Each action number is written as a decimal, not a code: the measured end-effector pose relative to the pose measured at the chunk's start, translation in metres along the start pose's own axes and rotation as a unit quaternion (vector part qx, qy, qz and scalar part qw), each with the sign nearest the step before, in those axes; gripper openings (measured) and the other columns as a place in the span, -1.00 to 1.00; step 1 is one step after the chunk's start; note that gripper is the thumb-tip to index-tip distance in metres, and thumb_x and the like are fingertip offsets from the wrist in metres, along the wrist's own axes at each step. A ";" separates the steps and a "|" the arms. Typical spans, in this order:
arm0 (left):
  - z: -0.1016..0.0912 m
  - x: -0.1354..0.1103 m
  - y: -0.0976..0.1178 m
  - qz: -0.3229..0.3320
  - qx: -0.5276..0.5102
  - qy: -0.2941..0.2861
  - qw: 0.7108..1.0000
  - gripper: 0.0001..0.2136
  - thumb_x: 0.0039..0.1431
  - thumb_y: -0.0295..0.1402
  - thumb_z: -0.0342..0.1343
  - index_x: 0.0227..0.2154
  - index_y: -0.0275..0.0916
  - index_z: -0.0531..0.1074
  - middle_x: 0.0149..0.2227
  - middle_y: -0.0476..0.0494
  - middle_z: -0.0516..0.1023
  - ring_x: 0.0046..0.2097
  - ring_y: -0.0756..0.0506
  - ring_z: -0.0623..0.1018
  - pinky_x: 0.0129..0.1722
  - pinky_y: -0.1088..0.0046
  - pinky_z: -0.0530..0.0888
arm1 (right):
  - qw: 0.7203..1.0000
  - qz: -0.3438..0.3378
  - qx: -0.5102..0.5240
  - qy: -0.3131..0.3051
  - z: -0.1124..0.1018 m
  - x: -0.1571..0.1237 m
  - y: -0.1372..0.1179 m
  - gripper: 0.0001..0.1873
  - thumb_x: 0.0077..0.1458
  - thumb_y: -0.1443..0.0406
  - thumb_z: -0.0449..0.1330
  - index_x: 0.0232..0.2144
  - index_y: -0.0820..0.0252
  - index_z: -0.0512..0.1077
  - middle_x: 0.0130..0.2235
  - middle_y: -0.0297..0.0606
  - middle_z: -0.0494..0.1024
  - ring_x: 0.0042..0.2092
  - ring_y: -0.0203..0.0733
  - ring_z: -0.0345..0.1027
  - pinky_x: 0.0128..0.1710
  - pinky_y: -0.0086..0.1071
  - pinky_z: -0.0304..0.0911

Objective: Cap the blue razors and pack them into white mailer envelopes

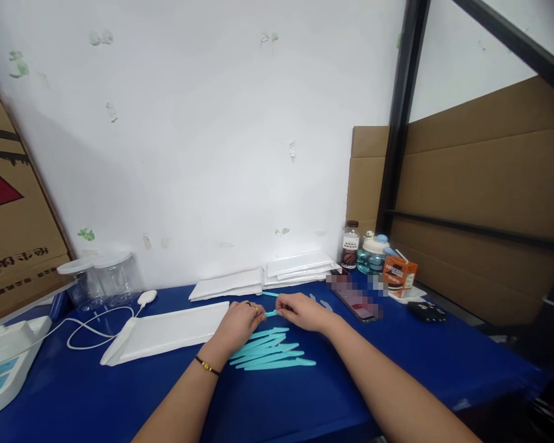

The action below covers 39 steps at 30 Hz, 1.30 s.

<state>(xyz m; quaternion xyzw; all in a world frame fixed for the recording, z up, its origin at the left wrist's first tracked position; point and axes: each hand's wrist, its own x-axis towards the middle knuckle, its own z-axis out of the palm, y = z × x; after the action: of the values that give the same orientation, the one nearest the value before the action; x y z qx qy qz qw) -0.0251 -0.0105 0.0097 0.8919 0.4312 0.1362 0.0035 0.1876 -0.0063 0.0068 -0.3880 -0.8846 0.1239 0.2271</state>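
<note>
White plastered wall [203, 123] backs a smooth blue tabletop [166, 394]. Beyond the fingers lie two stacks of flat white envelopes [228, 284]; left of them, one long white padded envelope [170, 332] reaches up to the left hand [242, 323], with two clear round plastic jars [115, 280] farther off. Right of the fingers are one dark rectangular phone [354, 298], one brown-capped bottle [349, 249], one pale-topped blue water bottle [372, 255] and one orange carton [399, 274].

Both forearms reach forward and converge, the left hand and the right hand [302, 312] turned knuckles up. Each pinches one slim turquoise plastic stick [271, 314], which shows between the fingertips. Just nearer than the fingers lies a pile of similar turquoise sticks [277, 364], probably five or more, though they overlap.
</note>
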 end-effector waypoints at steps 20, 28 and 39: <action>0.006 -0.010 -0.017 -0.019 -0.216 -0.085 0.972 -0.76 0.03 -0.26 0.03 -0.26 -0.17 0.47 -0.26 -0.05 0.47 -0.30 -0.01 0.44 -0.29 0.53 0.39 | 0.955 0.133 -0.264 0.037 0.016 0.013 0.034 -0.86 0.02 0.35 0.07 -0.38 0.26 0.43 -0.24 -0.11 0.46 -0.15 -0.11 0.26 -0.11 -0.32 0.01; 0.000 -0.005 -0.011 -0.007 -0.068 0.143 0.987 -0.59 0.10 -0.33 0.03 0.05 -0.12 0.25 0.04 -0.15 0.32 0.05 -0.15 0.29 0.04 0.27 0.24 | 0.968 0.076 -0.232 0.055 0.008 0.008 0.019 -0.87 0.02 0.39 0.04 -0.40 0.25 0.40 -0.34 -0.16 0.48 -0.26 -0.16 0.30 -0.16 -0.32 0.00; -0.009 -0.004 -0.020 -0.085 0.018 0.069 0.994 -0.70 0.24 -0.28 -0.19 -0.43 -0.16 0.44 -0.36 -0.08 0.50 -0.20 -0.12 0.41 -0.16 0.33 0.20 | 0.987 0.048 0.126 0.089 -0.009 -0.005 0.029 -0.85 0.12 0.29 0.01 -0.37 0.19 0.35 -0.47 -0.34 0.46 -0.44 -0.32 0.27 -0.43 -0.49 0.12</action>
<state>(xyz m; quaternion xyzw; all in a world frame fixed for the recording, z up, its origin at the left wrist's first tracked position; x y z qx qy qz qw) -0.0450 -0.0027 0.0151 0.8404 0.5071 0.1888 -0.0308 0.2133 0.0102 0.0021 -0.4077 -0.8185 0.2103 0.3458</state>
